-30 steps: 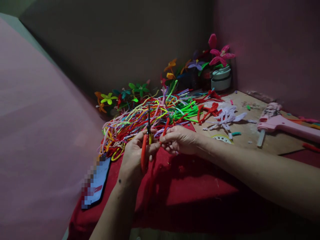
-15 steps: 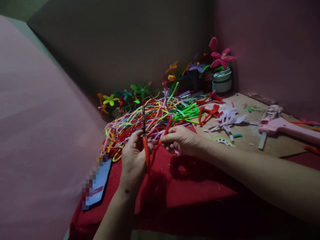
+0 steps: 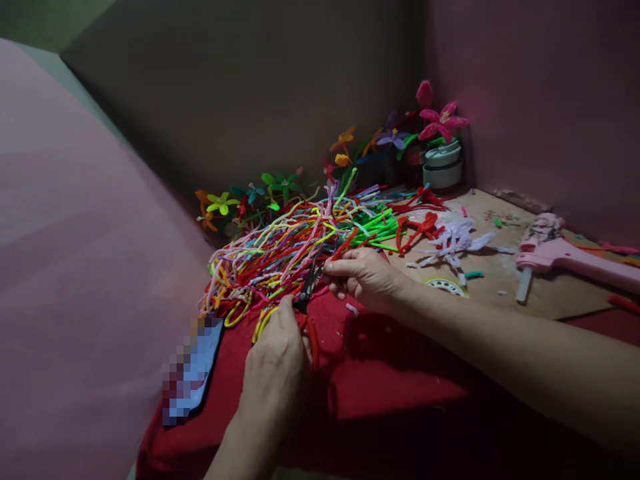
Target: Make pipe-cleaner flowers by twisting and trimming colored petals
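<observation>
My left hand (image 3: 277, 360) is closed round the red handles of a pair of scissors (image 3: 309, 287), whose dark blades point up and to the right. Beside the blade tips, my right hand (image 3: 357, 273) pinches a red pipe cleaner (image 3: 346, 245) between thumb and fingers. The pipe cleaner's upper end sticks out above the fingertips. Behind both hands spreads a heap of pipe cleaners (image 3: 280, 247) in many colours. A second pair of scissors with yellow handles (image 3: 237, 312) lies at the heap's front edge, partly hidden. Whether the blades touch the red pipe cleaner I cannot tell.
A phone (image 3: 200, 373) lies at the left on the red cloth (image 3: 380, 380). At the right are a pink glue gun (image 3: 565, 257), a tape roll (image 3: 445, 287) and white pipe cleaner pieces (image 3: 457, 240). Pipe cleaner flowers (image 3: 444, 121) stand along the back wall.
My left hand has turned the scissors from upright to leaning right, bringing the blades to my right hand's fingertips. My right hand has hardly moved and still pinches the red pipe cleaner.
</observation>
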{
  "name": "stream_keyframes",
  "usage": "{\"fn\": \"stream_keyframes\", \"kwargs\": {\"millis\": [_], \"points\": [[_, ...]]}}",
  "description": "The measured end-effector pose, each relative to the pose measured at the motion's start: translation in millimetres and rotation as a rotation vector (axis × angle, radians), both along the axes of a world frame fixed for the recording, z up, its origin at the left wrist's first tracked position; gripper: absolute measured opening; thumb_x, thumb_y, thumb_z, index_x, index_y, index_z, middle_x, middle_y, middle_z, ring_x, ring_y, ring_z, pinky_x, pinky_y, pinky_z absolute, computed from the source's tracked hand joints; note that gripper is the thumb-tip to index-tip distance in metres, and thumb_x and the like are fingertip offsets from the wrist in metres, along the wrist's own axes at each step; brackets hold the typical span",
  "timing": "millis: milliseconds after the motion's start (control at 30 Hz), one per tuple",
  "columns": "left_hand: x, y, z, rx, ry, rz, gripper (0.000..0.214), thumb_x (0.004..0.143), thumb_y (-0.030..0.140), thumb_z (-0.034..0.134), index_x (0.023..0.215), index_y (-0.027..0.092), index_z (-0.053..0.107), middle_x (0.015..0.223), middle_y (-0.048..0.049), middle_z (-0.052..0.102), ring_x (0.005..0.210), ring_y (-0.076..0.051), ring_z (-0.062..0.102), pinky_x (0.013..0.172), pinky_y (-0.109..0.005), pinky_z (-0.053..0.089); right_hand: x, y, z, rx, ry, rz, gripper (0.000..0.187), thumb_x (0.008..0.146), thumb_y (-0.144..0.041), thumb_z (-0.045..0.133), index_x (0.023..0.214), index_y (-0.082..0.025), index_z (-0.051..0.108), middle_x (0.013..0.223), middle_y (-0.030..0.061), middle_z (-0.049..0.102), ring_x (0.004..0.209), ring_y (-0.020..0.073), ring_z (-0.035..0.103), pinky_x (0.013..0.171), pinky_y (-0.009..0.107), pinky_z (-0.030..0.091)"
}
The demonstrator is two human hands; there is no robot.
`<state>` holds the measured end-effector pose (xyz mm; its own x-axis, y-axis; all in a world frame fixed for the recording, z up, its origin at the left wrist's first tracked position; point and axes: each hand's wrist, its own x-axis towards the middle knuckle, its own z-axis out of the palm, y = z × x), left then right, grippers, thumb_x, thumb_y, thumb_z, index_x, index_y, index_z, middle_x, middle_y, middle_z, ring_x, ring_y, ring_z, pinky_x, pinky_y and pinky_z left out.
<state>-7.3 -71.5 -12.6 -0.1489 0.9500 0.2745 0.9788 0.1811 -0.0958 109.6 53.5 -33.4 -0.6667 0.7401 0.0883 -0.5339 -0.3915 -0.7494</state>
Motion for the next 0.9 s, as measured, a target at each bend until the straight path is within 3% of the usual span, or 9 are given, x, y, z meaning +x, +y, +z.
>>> {"fn": "stream_keyframes", "kwargs": {"millis": [500, 900], "points": [[-14, 7, -20.7, 0.073, 0.247, -0.037, 0.042, 0.08, 0.006, 0.034, 0.122, 0.005, 0.036, 0.093, -0.0132, 0.059, 0.088, -0.02, 0.058, 0.071, -0.028, 0.047, 1, 0, -0.1, -0.016, 0.004, 0.058, 0.004, 0.063, -0.011, 0.059, 0.064, -0.007, 0.058, 0.055, 0.0038, 0.059, 0.044, 0.0101, 0.055, 0.038, 0.019, 0.04], [-8, 3, -15.0, 0.1, 0.599, 0.031, 0.04, 0.084, 0.009, 0.03, 0.122, 0.0, 0.039, 0.075, -0.01, 0.054, 0.069, -0.019, 0.054, 0.056, -0.026, 0.042, 0, 0, -0.9, -0.021, 0.005, 0.077, 0.004, 0.064, -0.009, 0.056, 0.063, -0.006, 0.058, 0.053, 0.0042, 0.058, 0.045, 0.0108, 0.056, 0.039, 0.019, 0.041]]}}
